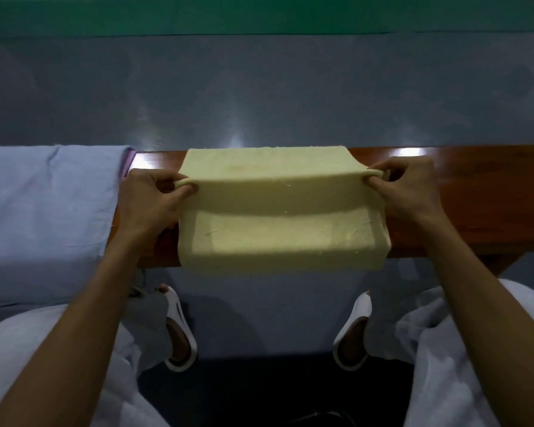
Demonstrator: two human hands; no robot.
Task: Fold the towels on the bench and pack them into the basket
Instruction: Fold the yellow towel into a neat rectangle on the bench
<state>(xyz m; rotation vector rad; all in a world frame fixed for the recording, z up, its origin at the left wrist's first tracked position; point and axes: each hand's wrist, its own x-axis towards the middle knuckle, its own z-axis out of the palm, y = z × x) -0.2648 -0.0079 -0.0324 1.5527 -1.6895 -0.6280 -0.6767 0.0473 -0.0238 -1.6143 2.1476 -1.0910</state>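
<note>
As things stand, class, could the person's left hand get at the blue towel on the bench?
Probably yes: the blue towel lies right beside the left hand, nothing between them. But that hand pinches a fold of the yellow towel, so it must let go first.

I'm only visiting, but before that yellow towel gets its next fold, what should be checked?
1. Left hand pinches one side of the yellow towel: ok.
2. Right hand pinches the opposite side: ok.
3. Lifted fold runs level between both hands: ok.
4. Towel's far edge lies on the bench: ok.
5. Blue towel lies apart from the yellow one: ok.
6. Basket ready nearby: cannot tell, not in view.
</note>
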